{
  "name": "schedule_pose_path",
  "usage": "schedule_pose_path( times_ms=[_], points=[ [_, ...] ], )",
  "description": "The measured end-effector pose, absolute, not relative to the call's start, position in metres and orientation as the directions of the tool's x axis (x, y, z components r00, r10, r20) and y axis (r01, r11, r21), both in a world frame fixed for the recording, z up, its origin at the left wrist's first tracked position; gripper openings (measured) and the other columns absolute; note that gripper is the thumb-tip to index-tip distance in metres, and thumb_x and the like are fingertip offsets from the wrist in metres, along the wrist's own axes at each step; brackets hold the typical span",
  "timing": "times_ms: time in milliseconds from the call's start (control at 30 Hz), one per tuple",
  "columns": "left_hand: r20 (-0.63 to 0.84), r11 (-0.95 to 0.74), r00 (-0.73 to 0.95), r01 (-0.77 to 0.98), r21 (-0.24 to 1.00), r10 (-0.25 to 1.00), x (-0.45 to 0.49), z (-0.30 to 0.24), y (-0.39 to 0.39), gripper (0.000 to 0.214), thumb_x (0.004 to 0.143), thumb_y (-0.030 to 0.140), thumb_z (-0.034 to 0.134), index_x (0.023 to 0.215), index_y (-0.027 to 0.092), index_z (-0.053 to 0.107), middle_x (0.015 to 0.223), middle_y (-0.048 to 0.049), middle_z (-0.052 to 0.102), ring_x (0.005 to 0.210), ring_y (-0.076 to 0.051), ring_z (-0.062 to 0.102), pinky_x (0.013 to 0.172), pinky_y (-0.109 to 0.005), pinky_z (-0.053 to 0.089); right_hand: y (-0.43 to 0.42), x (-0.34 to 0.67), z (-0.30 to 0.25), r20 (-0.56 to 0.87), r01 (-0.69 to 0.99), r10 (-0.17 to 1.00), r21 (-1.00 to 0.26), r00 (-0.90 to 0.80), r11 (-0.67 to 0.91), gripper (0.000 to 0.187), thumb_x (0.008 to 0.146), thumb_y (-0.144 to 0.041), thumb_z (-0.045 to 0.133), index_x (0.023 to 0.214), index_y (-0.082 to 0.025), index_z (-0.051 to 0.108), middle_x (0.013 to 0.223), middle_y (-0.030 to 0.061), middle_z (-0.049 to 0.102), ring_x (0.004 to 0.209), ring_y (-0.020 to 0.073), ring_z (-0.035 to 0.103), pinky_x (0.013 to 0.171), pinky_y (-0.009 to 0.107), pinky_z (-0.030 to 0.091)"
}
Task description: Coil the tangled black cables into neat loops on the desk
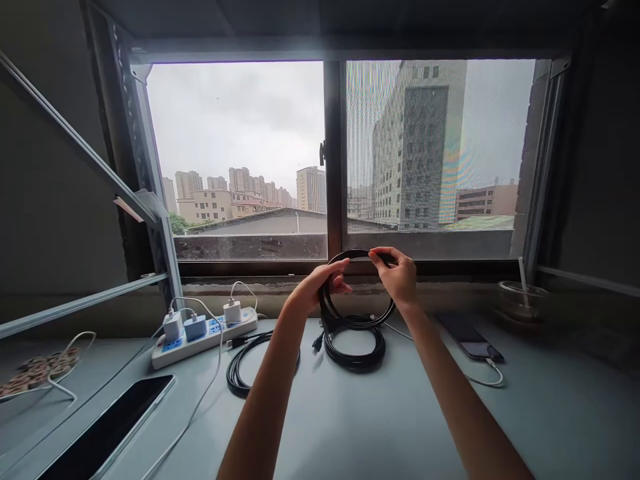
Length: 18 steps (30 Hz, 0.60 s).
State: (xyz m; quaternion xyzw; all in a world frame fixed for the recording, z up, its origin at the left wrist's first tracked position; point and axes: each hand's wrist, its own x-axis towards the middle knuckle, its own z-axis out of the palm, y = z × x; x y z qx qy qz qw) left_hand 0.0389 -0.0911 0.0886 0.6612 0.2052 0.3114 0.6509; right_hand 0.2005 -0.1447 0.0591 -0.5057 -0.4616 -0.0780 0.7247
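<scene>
A black cable [391, 313] wound into a loop is held up over the table between my two hands. My left hand [320, 280] closes round the loop's left side, thumb stretched along its top. At the upper right of the loop, my right hand [397, 273] pinches the cable between thumb and fingers. Beneath it, a second coiled black cable [356, 363] lies on the table, with a black plug [317, 343] at its left. Another black coil [237, 380] rests farther left, partly hidden behind my left forearm.
A white power strip [205, 339] with several chargers stands at the left back. In front of it lies a dark-screened device [107, 427], with a white cord nearby. On the right are a phone [473, 339] on a charging cord and a lidded cup [523, 300] with a straw. A window [335, 167] is behind.
</scene>
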Motion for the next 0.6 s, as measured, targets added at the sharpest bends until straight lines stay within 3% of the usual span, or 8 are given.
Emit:
schedule_pose_path(
  times_ms=[67,167,300,367,467,600],
  points=[
    [0.058,-0.107,0.708,0.024,0.994,0.703,0.033,0.085,-0.086,0.039,0.064,0.045,0.074,0.062,0.015,0.049,0.047,0.0011,0.055,0.052,-0.017,0.065,0.057,-0.025,0.051,-0.137,0.203,0.052,0.695,0.543,0.370,-0.716,0.617,0.439,0.036,0.077,-0.046,0.059,0.087,-0.013,0.070,0.084,0.0111,0.071,0.076,0.0205,0.065,0.066,0.030,0.049],
    [0.000,-0.167,0.617,0.214,0.962,0.787,0.028,0.080,-0.082,0.040,0.069,0.050,0.068,0.072,0.016,0.047,0.055,-0.0065,0.065,0.048,-0.020,0.064,0.049,-0.028,0.049,-0.131,0.206,0.047,0.621,0.489,0.454,-0.784,0.639,0.384,0.041,0.078,-0.046,0.057,0.098,-0.011,0.068,0.074,0.0090,0.070,0.058,0.0171,0.064,0.052,0.027,0.048],
    [0.192,-0.300,0.414,0.215,0.929,0.890,0.036,0.075,-0.079,0.033,0.080,0.047,0.058,0.070,0.018,0.044,0.040,0.0038,0.051,0.031,-0.012,0.049,0.037,-0.020,0.037,-0.133,0.212,0.043,0.555,0.487,0.593,-0.823,0.583,0.292,0.039,0.073,-0.028,0.065,0.109,-0.014,0.064,0.079,0.0065,0.071,0.054,0.0143,0.064,0.045,0.022,0.048],
    [0.262,-0.343,0.345,0.199,0.918,0.901,0.042,0.072,-0.074,0.033,0.082,0.043,0.057,0.066,0.019,0.042,0.036,0.0081,0.042,0.027,-0.007,0.040,0.035,-0.017,0.031,-0.134,0.217,0.039,0.514,0.510,0.659,-0.831,0.550,0.223,0.031,0.071,-0.023,0.066,0.101,-0.014,0.067,0.072,0.0061,0.070,0.054,0.0151,0.064,0.042,0.021,0.047],
    [0.292,-0.360,0.285,0.229,0.904,0.913,0.047,0.065,-0.064,0.029,0.080,0.035,0.062,0.066,0.019,0.042,0.036,0.0088,0.041,0.028,-0.006,0.039,0.035,-0.017,0.027,-0.133,0.223,0.028,0.423,0.534,0.758,-0.837,0.497,0.118,0.014,0.074,-0.028,0.065,0.078,-0.014,0.068,0.058,0.0044,0.067,0.049,0.0156,0.062,0.037,0.020,0.043],
    [0.242,-0.334,0.282,0.344,0.878,0.928,0.045,0.054,-0.052,0.021,0.071,0.017,0.067,0.072,0.018,0.046,0.039,0.0074,0.047,0.034,-0.009,0.047,0.038,-0.017,0.030,-0.120,0.227,0.009,0.298,0.559,0.832,-0.829,0.469,-0.019,0.016,0.079,-0.030,0.062,0.083,-0.015,0.066,0.062,0.0022,0.066,0.050,0.0129,0.060,0.040,0.020,0.044]
  ],
)
